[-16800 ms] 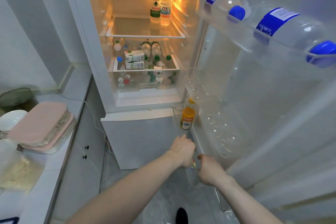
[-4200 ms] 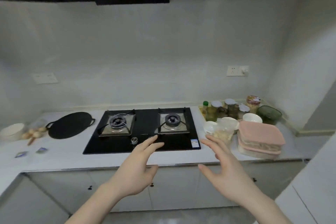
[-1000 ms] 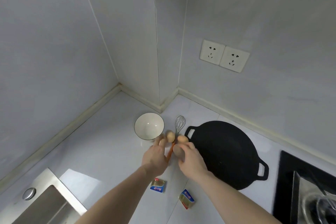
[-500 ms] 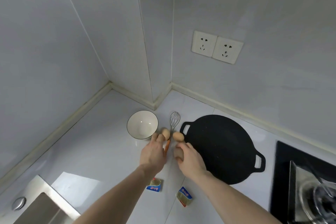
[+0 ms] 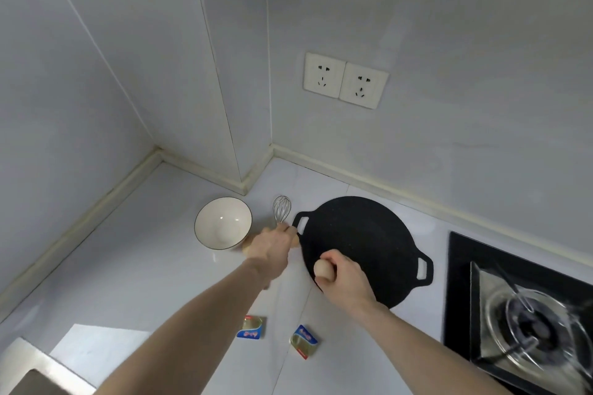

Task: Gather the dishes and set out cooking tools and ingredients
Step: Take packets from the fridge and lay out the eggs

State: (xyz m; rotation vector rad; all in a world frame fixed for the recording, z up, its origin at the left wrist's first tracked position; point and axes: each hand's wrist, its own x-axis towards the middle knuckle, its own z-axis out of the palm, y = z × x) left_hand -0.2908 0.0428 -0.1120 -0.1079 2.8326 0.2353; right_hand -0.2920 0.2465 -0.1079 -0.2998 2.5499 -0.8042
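Note:
My right hand (image 5: 346,277) holds a tan egg (image 5: 322,269), lifted over the near left edge of the flat black pan (image 5: 369,240). My left hand (image 5: 271,247) lies palm down over the whisk's handle, between the white bowl (image 5: 223,223) and the pan. Two more eggs peek out from under it, one on its left (image 5: 246,249) and one on its right (image 5: 294,239). Whatever its fingers grip is hidden. The wire head of the whisk (image 5: 281,210) sticks out beyond the fingertips.
Two small foil butter packets (image 5: 252,327) (image 5: 304,341) lie on the white counter near my forearms. A gas hob (image 5: 519,314) is at the right, a steel sink corner (image 5: 29,372) at the bottom left. Wall sockets (image 5: 345,80) sit above the pan.
My right hand has lifted one egg off the counter and drawn it back over the pan's edge. My left hand has slid forward over the whisk handle and the other eggs.

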